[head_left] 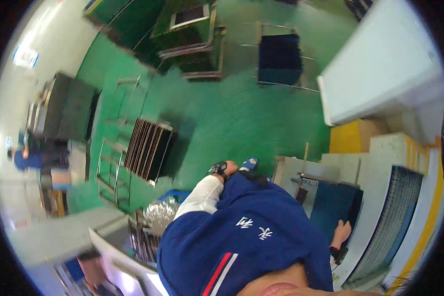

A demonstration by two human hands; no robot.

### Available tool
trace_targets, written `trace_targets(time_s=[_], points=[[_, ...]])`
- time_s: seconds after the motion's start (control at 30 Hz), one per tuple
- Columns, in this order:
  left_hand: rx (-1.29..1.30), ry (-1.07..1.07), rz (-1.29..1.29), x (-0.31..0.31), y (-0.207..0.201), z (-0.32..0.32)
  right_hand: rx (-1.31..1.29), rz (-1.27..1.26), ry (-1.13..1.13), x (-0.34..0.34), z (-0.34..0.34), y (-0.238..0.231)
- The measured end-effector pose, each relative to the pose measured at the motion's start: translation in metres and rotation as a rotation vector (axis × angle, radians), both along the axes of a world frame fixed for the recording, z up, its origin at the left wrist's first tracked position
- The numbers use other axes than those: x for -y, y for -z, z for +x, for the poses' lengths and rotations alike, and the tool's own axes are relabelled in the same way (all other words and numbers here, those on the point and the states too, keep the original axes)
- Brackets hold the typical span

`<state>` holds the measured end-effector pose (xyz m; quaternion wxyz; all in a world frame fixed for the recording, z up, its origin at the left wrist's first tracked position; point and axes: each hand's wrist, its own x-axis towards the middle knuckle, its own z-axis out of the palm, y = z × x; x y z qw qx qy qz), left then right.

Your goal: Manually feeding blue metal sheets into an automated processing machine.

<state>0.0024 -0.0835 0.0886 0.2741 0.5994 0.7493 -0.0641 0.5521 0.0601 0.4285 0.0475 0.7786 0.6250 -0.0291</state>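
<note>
My left hand point(230, 168) hangs low beside my body, a black band with a device round its wrist. Its fingers are small and partly turned away, so their pose is unclear; I see nothing in it. At lower right my right hand point(342, 233) is at the edge of a dark blue flat panel point(328, 207), its fingers bent round that edge. A black device sits on this wrist too. The panel stands among others in a pale rack or machine, and its lower part is hidden behind my sleeve and body.
A metal trolley point(114, 170) stands left beside a rack of upright dark boards point(149, 150). Ahead is a stand with dark panels point(280, 58). A large white cabinet point(380, 64) rises at right, near a row of ribbed panels point(392, 222). Another person point(32, 158) works far left.
</note>
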Motion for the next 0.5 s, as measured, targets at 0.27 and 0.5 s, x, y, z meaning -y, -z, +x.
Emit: trace_targets(time_s=[0.27,0.5], points=[[0.484,-0.071,0.058,-0.043,-0.022,-0.007,-0.217,0.214,0.213,0.008,0.011,-0.141],[0.411,0.247,-0.043,-0.093,-0.004,-0.006,-0.331,0.426,0.408,0.078,0.076,-0.198]])
